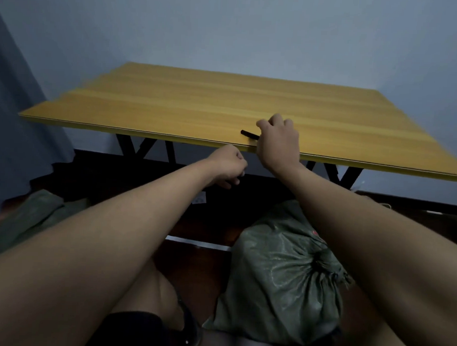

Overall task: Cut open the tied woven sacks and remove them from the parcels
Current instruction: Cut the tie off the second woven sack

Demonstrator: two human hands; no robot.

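Tool pickup stage; sack not yet cut.
Tied green woven sack (283,283) sits on floor by person's legs, knot intact. R hand (277,141) at table (173,103) edge, grip curled on a thin dark tool (248,134), prob. a cutter. L hand (226,166) fisted, contents unclear. Next: bring tool down to knot, L hand steadies the neck.

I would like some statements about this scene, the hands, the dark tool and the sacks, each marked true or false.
1. The right hand grips a dark tool at the table edge. True.
2. The tied green sack lies on the table. False: it lies on the floor, below the right forearm.
3. The left hand holds the tool. False: it is curled below the table edge, off the tool.
4. The sack's neck is bunched and tied. True.
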